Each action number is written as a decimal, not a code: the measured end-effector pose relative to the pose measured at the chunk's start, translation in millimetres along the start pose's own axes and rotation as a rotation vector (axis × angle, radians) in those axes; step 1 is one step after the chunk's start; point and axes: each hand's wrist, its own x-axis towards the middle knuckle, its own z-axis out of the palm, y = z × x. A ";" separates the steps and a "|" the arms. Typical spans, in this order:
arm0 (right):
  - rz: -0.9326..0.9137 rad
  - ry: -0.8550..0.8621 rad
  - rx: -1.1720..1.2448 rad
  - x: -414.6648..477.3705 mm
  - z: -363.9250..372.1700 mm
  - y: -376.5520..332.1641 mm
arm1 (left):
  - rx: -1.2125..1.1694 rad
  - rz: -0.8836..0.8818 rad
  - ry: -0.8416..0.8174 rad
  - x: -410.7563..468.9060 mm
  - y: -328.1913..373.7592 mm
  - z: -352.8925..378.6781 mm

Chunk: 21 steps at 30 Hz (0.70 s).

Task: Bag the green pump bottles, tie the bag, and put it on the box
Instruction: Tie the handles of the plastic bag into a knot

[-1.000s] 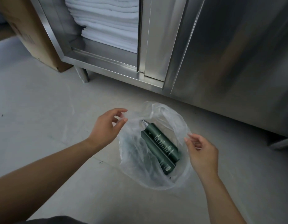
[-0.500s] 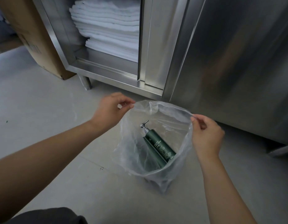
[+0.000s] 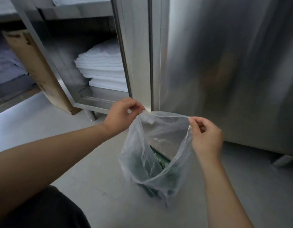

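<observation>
Now bag (image 3: 156, 155) with bottles (image 3: 159, 159) hangs between both pinching hands (image 3: 122, 115)

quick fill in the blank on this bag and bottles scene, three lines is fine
1. The left hand and the right hand each pinch the rim of the clear bag, holding its mouth ____, not closed.
2. The bottles at the bottom of the bag are dark ____ in colour.
3. The folded towels stacked inside the steel cabinet are ____ in colour.

Missing words: open; green; white
</observation>
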 end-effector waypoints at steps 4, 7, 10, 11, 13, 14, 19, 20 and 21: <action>0.026 -0.051 -0.019 -1.7 -7.2 12.2 | 0.025 -0.025 -0.062 -1.6 -0.1 21.5; 0.063 -0.127 -0.048 -22.1 4.1 26.6 | 0.057 -0.049 -0.166 -20.9 -31.4 30.4; 0.077 -0.173 -0.075 -42.7 19.0 31.4 | -0.013 -0.072 -0.175 -45.6 -50.6 37.8; 0.067 -0.183 -0.085 -47.7 24.6 30.5 | -0.055 -0.078 -0.159 -52.0 -53.1 39.1; 0.037 -0.206 -0.111 -56.7 35.6 27.9 | -0.148 -0.086 -0.106 -63.4 -55.8 42.6; 0.021 -0.213 -0.126 -61.1 40.3 26.5 | -0.196 -0.097 -0.070 -68.8 -56.4 44.6; 0.047 -0.166 -0.120 -82.5 52.6 31.1 | -0.357 -0.163 -0.002 -94.1 -65.6 46.3; 0.074 -0.150 -0.103 -85.7 53.2 32.7 | -0.354 -0.158 -0.009 -96.1 -68.8 45.0; 0.102 -0.136 -0.086 -88.4 54.0 34.0 | -0.353 -0.166 -0.006 -96.5 -72.2 43.7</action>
